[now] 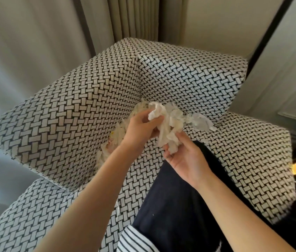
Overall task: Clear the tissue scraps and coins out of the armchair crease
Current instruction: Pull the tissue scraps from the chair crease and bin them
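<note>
A black-and-white woven armchair (pixel 67 124) fills the view. White tissue scraps (pixel 108 151) lie packed along the crease between the seat and the left arm. Over the seat I hold a crumpled bunch of tissue (pixel 169 124). My left hand (pixel 141 130) pinches its upper left part. My right hand (pixel 185 157) grips it from below, palm up. A thin clear scrap (pixel 201 120) sticks out to the right of the bunch. No coins show.
My knee in dark trousers (pixel 176 206) rests on the seat. Grey curtains (pixel 52 33) hang behind the chair. A dark-framed panel (pixel 271 33) stands at the right. A striped shirt hem (pixel 136 240) shows at the bottom.
</note>
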A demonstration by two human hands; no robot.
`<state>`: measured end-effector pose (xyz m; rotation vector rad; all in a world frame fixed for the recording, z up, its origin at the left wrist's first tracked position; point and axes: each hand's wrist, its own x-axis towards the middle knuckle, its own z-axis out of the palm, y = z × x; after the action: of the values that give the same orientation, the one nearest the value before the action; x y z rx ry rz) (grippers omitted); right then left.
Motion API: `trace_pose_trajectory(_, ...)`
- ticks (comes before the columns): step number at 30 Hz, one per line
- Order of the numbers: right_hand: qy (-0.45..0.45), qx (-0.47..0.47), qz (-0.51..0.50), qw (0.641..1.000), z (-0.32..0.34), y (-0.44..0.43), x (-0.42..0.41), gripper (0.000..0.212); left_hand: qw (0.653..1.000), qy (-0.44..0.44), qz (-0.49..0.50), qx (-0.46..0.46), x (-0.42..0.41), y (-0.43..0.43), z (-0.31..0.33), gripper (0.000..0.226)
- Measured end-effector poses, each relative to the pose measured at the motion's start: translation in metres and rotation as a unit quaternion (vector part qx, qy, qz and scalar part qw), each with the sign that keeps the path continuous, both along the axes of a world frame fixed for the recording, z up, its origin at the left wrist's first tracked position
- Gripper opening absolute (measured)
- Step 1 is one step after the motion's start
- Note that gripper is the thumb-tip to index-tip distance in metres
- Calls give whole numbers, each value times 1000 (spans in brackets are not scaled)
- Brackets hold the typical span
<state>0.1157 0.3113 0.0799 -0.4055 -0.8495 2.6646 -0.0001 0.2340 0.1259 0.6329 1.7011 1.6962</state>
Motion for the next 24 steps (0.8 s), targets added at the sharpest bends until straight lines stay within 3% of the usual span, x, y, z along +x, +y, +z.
trace_pose_trajectory(4, -22, 19, -51, 998, 16, 35, 38, 30, 999, -30, -30, 14, 19, 36, 4, 17)
trace_pose_trajectory(12, -165, 81, -187, 965, 27, 109, 158, 35, 982, -135, -117, -54, 97, 132, -16, 16)
trace_pose_trajectory(18, -263, 105, -302, 910, 4, 154, 247, 22, 952, -192, -183, -150, 180, 199, -47, 20)
trace_pose_trajectory(24, -343, 63, -409, 843, -41, 194, 326, 13, 934, -206, -198, -214, 253, 253, -77, 33)
